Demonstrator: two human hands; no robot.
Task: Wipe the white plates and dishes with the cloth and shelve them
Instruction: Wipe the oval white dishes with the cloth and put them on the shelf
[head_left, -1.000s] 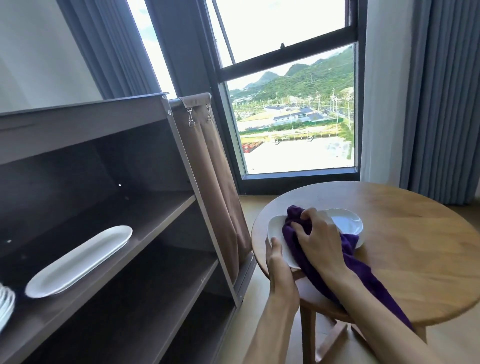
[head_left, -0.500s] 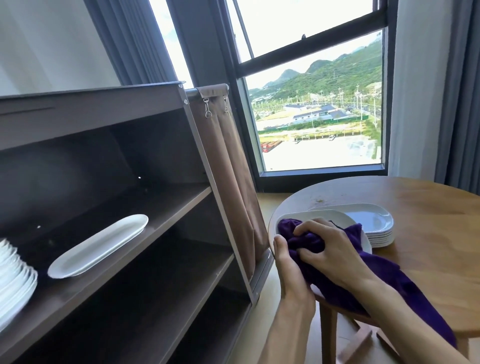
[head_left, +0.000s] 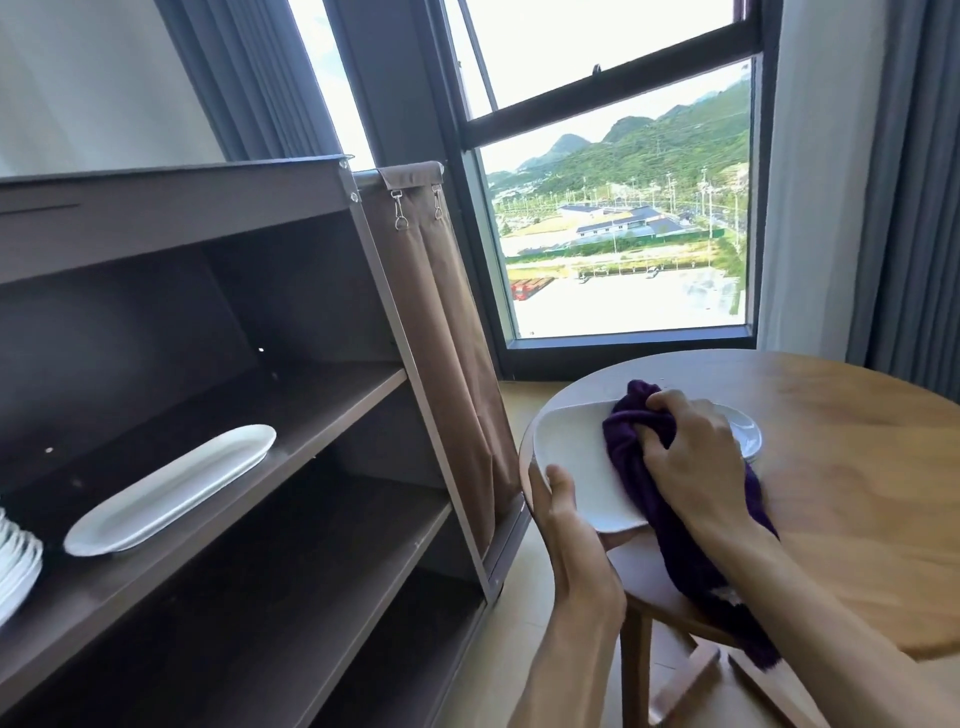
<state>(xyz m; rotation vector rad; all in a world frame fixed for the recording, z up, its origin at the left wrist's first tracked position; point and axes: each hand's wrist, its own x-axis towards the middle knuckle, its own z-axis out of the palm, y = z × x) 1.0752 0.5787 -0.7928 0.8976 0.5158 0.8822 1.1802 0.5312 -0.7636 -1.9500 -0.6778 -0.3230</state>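
At a round wooden table by a tall window, a person wipes a white plate with a purple cloth. The left hand grips the plate's near edge, thumb on top and fingers curled beneath, and holds it tilted over the table's rim. The right hand is clamped on the bunched cloth, pressing it against the plate's upper face; the rest of the cloth trails down under the right forearm and hangs past the table edge. Just behind the right hand, a stack of more white plates sits on the table (how many cannot be told).

To the left stands a dark brown shelf unit, open at the front. On its upper shelf lies a long oval dish, well apart from the table. At the far left edge of that same shelf, a pile of white scalloped plates is partly cut off by the frame. A brown fabric panel hangs by metal clips from the unit's right side, between the shelves and the table. Grey curtains flank the window, which looks out on buildings and green hills.
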